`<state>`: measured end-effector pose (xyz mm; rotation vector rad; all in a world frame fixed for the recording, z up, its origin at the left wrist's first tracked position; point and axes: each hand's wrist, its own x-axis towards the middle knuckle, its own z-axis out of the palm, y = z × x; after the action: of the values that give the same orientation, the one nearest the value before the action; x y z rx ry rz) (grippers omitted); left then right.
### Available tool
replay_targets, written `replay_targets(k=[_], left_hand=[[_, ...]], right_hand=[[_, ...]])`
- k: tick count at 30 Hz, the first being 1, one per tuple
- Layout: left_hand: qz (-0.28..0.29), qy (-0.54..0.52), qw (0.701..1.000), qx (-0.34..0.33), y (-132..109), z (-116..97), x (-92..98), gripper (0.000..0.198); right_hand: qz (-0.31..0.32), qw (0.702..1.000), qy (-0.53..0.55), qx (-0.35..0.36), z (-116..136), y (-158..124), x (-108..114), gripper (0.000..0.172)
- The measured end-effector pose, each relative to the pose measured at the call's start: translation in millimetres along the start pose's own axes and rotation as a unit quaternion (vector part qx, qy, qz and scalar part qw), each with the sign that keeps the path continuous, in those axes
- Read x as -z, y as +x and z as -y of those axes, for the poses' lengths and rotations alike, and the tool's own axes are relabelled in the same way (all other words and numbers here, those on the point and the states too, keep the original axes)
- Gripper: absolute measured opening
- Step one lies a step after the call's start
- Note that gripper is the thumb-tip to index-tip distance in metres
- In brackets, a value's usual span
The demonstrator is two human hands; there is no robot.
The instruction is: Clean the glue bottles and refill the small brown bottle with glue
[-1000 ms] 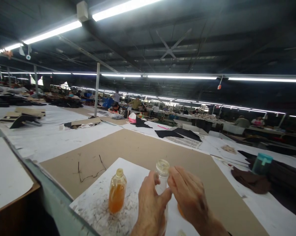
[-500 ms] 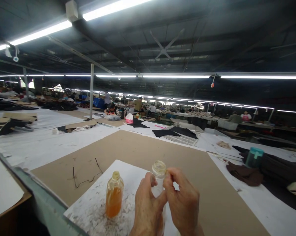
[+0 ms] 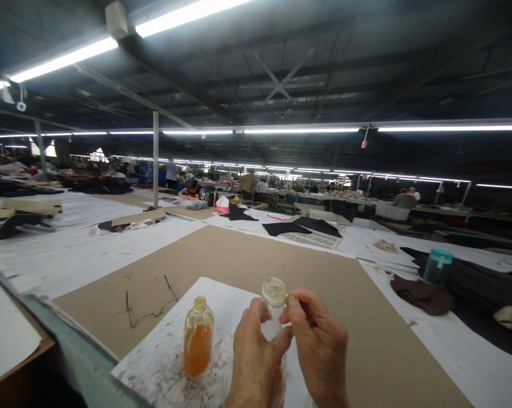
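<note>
My left hand (image 3: 258,351) is wrapped round a clear bottle (image 3: 274,292), which stands upright with its wide, uncapped-looking mouth showing above my fingers. Its lower part is mostly hidden by my hands. Beside the neck, the thumb and fingertips of my right hand (image 3: 317,340) are pinched together at the rim; a tiny yellowish bit shows there, too small to name. To the left, a second clear bottle (image 3: 198,345) with a yellowish neck holds orange liquid. It stands on a white board (image 3: 153,351) speckled with dark smudges, apart from both hands.
Eyeglasses (image 3: 151,311) lie on the brown sheet (image 3: 256,255) covering the table. At right sit a teal-lidded container (image 3: 438,265), a brown cloth (image 3: 423,294) and dark fabric. Black cloth pieces (image 3: 300,226) lie farther back. Several people work in the background.
My right hand has shifted slightly right, its fingertips still pinched beside the bottle's rim. My left hand keeps its hold on the bottle. The view has turned slightly.
</note>
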<state>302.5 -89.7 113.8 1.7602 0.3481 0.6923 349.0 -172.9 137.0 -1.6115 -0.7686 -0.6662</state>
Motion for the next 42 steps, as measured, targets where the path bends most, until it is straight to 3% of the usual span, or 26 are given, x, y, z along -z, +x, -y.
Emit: replay_targets(k=[8, 14, 22, 30, 35, 42], left_hand=[[0.009, 0.001, 1.0, 0.012, 0, 1, -0.2, 0.027], [0.01, 0.021, 1.0, 0.015, -1, -1, 2.4, 0.027], [0.014, 0.009, 1.0, 0.014, 0, 4, -2.1, 0.027], [-0.005, -0.003, 0.999, 0.041, -3, -5, -3.5, 0.028], [-0.004, 0.017, 0.999, 0.033, -3, -6, -1.2, 0.027], [-0.003, 0.03, 0.999, 0.015, -2, -2, 0.4, 0.027]], right_hand=[[0.008, 0.999, -0.01, 0.034, 1, -4, 2, 0.015], [-0.002, 1.0, -0.003, -0.003, -3, -6, 8, 0.017], [0.078, 0.996, -0.024, -0.024, 5, 6, 17, 0.006], [0.099, 0.991, -0.037, -0.079, 17, 15, 15, 0.016], [0.127, 0.986, -0.103, -0.037, 21, 20, 18, 0.021], [0.216, 0.969, -0.116, 0.02, 17, 32, 25, 0.019]])
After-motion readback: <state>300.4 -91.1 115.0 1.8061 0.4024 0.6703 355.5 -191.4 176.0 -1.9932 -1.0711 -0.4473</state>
